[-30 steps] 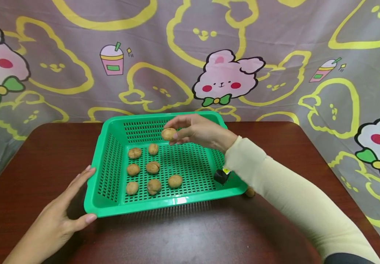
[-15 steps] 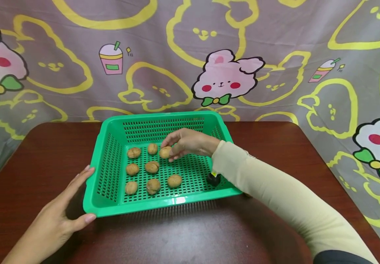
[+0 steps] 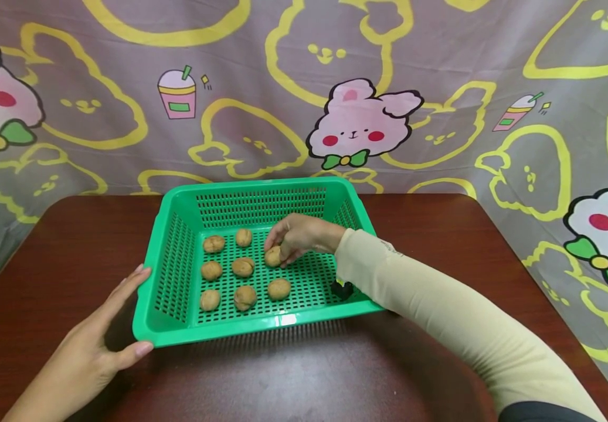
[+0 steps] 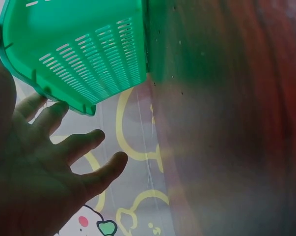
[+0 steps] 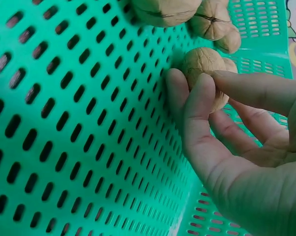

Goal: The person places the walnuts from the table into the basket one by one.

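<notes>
A green plastic basket (image 3: pixel 277 321) with slotted walls stands on the table. My right hand (image 3: pixel 304 234) reaches into it and pinches a walnut (image 3: pixel 273 256) between thumb and fingers, low over the basket's floor. In the right wrist view this walnut (image 5: pixel 202 64) shows at the fingertips. To its left, several walnuts (image 3: pixel 243 267) lie spaced out in rough rows, one walnut (image 3: pixel 279 289) nearest me. My left hand (image 3: pixel 84 346) has its fingers spread at the basket's left rim, thumb at the near left corner. In the left wrist view, fingertips (image 4: pixel 59 109) meet the rim.
The dark red-brown table (image 3: pixel 430 234) extends around the basket on both sides and in front. A patterned cloth (image 3: pixel 261 76) with rabbits and drink cups hangs behind and at the sides. A small black device (image 3: pixel 342 289) sits under the right wrist.
My right hand has lowered the walnut from above the basket to close over its floor, then shifted it slightly nearer me and to the right. My left hand has barely moved.
</notes>
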The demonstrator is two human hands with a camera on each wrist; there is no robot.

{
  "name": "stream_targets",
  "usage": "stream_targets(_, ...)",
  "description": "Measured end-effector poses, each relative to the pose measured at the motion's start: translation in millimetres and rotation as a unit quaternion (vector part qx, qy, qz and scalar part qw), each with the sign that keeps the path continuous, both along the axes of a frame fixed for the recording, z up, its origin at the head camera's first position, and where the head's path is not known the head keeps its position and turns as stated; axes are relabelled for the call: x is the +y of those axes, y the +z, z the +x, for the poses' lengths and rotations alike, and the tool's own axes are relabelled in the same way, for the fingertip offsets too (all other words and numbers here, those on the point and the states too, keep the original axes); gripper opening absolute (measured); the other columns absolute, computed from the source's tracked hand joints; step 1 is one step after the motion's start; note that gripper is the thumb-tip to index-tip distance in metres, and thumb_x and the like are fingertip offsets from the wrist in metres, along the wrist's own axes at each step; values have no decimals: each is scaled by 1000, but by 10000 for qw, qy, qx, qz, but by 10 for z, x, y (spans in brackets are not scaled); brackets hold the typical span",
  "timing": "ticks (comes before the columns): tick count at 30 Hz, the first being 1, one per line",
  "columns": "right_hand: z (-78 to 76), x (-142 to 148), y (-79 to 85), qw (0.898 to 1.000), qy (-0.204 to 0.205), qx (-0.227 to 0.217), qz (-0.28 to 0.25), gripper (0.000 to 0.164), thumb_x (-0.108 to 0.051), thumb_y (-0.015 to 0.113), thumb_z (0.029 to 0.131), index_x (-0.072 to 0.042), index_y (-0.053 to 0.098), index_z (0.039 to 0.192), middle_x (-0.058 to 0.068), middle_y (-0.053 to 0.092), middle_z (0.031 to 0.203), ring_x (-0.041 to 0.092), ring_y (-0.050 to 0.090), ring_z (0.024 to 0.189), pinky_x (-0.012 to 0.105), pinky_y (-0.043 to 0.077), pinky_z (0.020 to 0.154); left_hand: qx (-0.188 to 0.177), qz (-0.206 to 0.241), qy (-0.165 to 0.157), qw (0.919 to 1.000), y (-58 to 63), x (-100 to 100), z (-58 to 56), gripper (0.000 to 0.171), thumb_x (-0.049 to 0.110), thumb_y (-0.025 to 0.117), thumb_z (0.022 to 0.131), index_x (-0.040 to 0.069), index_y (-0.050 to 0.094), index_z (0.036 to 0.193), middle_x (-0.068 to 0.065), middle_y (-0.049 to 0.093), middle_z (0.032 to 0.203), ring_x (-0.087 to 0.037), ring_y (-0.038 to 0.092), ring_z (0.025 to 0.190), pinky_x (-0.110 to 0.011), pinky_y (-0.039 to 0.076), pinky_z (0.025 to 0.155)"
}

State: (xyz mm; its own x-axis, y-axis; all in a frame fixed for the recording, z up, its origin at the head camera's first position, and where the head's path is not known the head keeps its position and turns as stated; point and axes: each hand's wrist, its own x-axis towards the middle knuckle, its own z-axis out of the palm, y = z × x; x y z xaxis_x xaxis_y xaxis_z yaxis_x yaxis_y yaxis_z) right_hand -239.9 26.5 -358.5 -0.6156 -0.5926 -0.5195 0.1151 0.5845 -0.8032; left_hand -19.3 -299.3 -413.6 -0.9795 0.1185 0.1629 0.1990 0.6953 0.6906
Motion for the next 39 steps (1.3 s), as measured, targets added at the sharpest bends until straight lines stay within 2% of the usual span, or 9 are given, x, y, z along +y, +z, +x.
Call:
stream_targets(8,16,-14,13,9994,50,217,255,35,16,62,91,-1,74,119,11,68,121,25,73,86,41,64,84,-27,73,-14,10000,14,-7,-2,109,18,88,83,34,22,168,-8,22,175,23,12,144,-88,20,103)
stream_targets(15,15,-20,32,9985,115,356,391,36,13,65,91,-4,75,122,10,71,125,26,76,91,41,63,85,-52,-6,32,10000,15,-15,3,108,19,88,84,35,21,168,-1,22,175,23,14,142,-86,25,100)
stream_targets(19,22,-7,66,9978,33,437,491,39,10,69,91,-5,74,126,11,70,131,27,76,93,41,63,86,-26,16,-5,10000,9,-19,7,108,18,88,84,34,22,168,-3,22,175,24,14,142,-83,21,109)
stream_targets(24,57,44,194,9958,-128,639,646,43,5,70,93,-5,70,135,14,66,138,30,76,97,42,63,88,-54,-36,-5,10000,-2,-26,6,108,19,88,84,34,22,168,6,21,175,24,14,140,-81,24,107)
stream_targets(28,81,159,423,9942,-110,938,519,39,-2,67,98,-4,67,137,16,66,139,35,75,102,47,60,94,-72,-88,41,9999,-2,-31,15,109,19,88,84,35,21,168,11,20,175,25,15,139,-80,29,101)
stream_targets(31,139,357,640,9900,-122,1352,388,37,-9,68,99,-8,68,136,12,69,136,32,74,99,45,59,93,7,-102,17,9999,-6,-20,22,108,18,88,84,33,22,168,13,20,174,25,15,140,-53,24,124)
stream_targets(34,253,635,808,9834,-240,1777,272,36,-15,70,98,-14,70,134,5,71,133,25,74,97,41,59,88,38,-102,-1,9999,-3,-5,21,107,18,87,84,34,23,168,12,22,174,24,15,142,-32,19,125)
stream_targets(36,348,843,867,9794,-341,1985,167,37,-18,72,98,-15,70,134,4,70,133,25,73,98,40,59,85,17,-132,20,9999,0,-4,19,107,19,87,84,34,22,168,8,23,174,24,15,141,-41,23,124)
stream_targets(39,497,1163,893,9751,-623,2129,-24,38,-23,74,97,-17,69,135,3,68,137,28,72,104,40,59,86,-69,-151,85,9998,12,-15,19,109,19,88,83,36,22,168,1,24,174,26,14,139,-67,30,109)
